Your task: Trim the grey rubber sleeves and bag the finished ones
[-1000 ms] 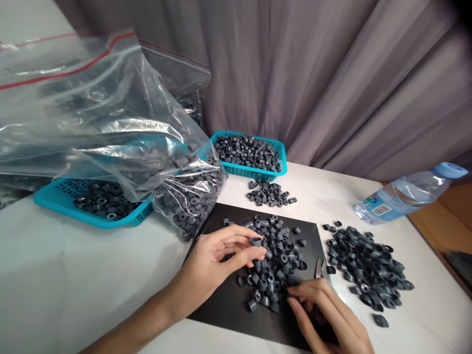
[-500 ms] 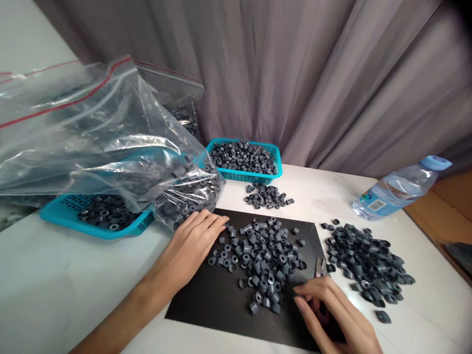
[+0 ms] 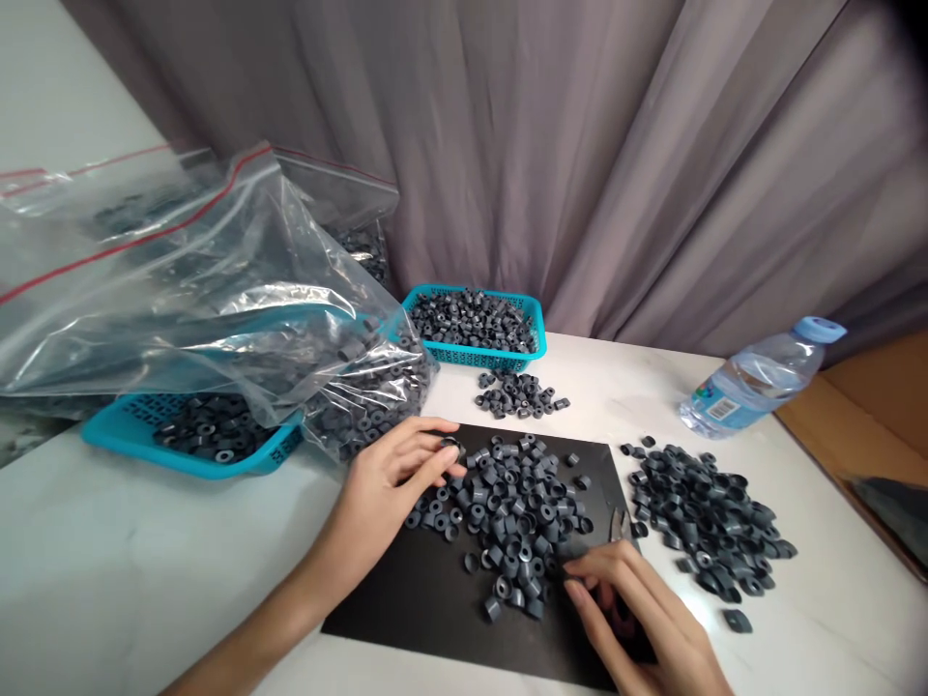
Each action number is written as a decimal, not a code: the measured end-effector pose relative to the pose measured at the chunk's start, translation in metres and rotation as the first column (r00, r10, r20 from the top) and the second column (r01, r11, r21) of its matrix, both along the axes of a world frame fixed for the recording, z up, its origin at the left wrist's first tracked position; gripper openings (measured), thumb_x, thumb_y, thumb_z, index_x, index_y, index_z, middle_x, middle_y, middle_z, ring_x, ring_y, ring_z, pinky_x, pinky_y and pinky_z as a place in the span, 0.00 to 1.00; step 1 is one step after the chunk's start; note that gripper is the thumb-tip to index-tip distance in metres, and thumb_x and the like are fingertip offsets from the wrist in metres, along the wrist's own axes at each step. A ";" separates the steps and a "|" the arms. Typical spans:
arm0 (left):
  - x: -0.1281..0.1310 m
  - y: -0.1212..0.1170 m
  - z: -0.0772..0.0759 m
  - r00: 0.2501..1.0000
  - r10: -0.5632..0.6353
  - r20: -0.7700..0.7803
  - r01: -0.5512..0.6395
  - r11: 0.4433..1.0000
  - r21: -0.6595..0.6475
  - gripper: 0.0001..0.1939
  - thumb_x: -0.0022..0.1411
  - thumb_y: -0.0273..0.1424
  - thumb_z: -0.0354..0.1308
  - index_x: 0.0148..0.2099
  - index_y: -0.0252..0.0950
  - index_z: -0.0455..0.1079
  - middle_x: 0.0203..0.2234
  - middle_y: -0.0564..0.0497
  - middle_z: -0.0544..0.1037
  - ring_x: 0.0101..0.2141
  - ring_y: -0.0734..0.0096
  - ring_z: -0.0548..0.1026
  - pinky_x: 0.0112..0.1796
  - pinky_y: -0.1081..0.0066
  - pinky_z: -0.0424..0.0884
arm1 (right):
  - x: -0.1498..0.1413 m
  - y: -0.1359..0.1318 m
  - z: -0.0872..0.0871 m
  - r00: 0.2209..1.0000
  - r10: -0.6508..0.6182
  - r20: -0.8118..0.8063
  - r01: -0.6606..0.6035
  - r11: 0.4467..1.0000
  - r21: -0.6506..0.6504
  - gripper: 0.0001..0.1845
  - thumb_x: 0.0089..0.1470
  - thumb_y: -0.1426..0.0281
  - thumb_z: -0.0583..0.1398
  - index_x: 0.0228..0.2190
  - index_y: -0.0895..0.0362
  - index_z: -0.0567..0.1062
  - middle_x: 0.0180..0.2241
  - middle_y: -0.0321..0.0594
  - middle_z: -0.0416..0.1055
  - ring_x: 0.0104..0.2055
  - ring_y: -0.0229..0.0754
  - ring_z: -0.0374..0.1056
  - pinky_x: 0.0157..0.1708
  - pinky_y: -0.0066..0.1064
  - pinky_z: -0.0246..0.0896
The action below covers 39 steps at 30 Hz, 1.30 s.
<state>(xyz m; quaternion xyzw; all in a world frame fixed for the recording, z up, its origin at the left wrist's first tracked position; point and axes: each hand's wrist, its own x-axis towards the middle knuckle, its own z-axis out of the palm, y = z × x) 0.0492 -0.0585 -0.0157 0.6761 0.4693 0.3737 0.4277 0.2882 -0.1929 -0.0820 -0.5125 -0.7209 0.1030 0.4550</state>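
Note:
A pile of small dark grey plastic rings (image 3: 518, 507) lies on a black mat (image 3: 427, 594). My left hand (image 3: 388, 483) rests at the pile's left edge, thumb and fingers pinched on one grey ring (image 3: 450, 447). My right hand (image 3: 638, 614) lies on the mat at the pile's lower right, fingers curled over the handles of small pliers (image 3: 618, 525), whose metal tip pokes out above the fingers.
A second heap of grey rings (image 3: 696, 517) lies right of the mat, a small cluster (image 3: 518, 394) behind it. Two teal baskets (image 3: 471, 358) (image 3: 145, 449) hold more rings. Clear zip bags (image 3: 188, 290) bulge at left. A water bottle (image 3: 754, 387) lies at right.
My left hand first reached left to the mat's far-left corner near the bag, then closed on a ring at the pile's edge. The right hand stayed put. The camera tilted up slightly.

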 end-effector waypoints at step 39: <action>0.017 0.031 -0.007 0.994 -0.089 -0.059 0.093 0.994 0.066 0.20 0.65 0.42 0.61 0.53 0.36 0.73 0.39 0.47 0.84 0.44 0.61 0.83 0.49 0.64 0.78 | 0.019 0.067 0.059 0.991 0.083 0.106 -0.060 0.978 -0.198 0.08 0.68 0.67 0.56 0.37 0.53 0.74 0.36 0.40 0.72 0.36 0.41 0.68 0.37 0.33 0.65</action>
